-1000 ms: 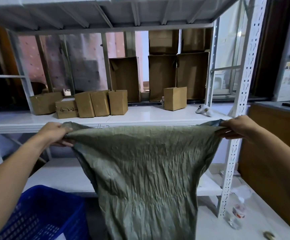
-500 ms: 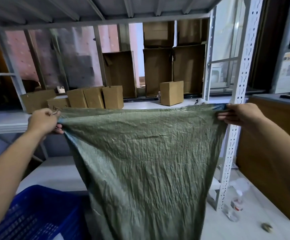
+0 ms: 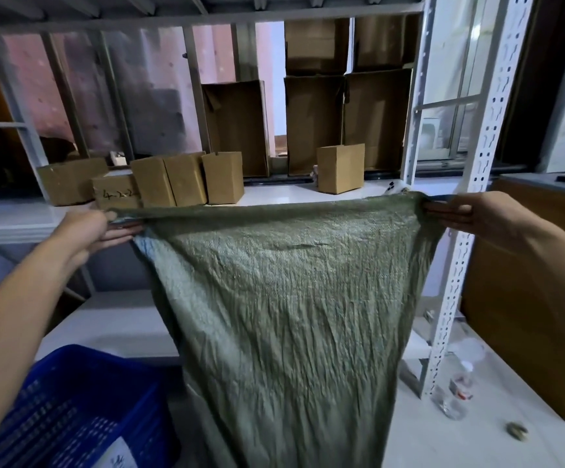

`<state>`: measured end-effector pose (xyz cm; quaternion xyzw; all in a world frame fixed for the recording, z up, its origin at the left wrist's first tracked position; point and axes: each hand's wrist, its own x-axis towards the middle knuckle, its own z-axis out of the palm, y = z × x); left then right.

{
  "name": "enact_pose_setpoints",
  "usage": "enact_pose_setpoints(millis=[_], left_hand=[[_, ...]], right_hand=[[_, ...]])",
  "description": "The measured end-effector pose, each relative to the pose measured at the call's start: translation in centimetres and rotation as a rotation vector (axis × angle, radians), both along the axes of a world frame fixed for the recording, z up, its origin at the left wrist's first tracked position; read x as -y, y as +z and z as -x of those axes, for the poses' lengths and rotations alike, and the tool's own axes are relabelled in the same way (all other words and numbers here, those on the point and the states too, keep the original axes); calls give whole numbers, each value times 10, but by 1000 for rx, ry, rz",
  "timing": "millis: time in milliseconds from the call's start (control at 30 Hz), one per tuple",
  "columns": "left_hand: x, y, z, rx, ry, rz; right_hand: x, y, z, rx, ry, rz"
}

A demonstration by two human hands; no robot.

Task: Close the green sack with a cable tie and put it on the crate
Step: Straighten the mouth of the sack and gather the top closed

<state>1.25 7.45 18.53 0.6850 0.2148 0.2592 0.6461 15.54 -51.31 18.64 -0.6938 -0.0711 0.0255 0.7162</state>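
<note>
The green sack (image 3: pixel 284 298) was held stretched sideways (mouth edge horizontal) between left hand (image 3: pixel 88 228) and right hand (image 3: pixel 477 216), fingers pinched shut on its corners.

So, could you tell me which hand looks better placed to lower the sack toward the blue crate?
Probably the left hand: the blue crate sits below it, while the right hand holds the green sack's far corner.

Sack (image 3: pixel 284 298) woven, crinkled, matt; crate (image 3: pixel 71 410) perforated blue plastic.
</note>
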Motion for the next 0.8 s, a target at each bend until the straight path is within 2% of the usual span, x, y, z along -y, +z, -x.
enact_pose_setpoints(millis=[167, 233, 500, 600, 733, 800], left_hand=[[-9, -13, 0, -27, -95, -123], [-6, -18, -1, 7, -42, -165], [-10, -21, -8, 53, 76, -81], [-8, -19, -10, 42, 148, 0], [4, -17, -10, 47, 142, 55], [8, -19, -10, 53, 132, 52]], right_hand=[[2, -7, -7, 63, -75, 136], [0, -8, -6, 105, -120, 150], [-15, -3, -1, 79, -171, 116], [-30, -2, 0, 8, -241, 11], [-53, -5, 6, 1, -306, -43], [-56, -12, 0, 42, -350, 18]])
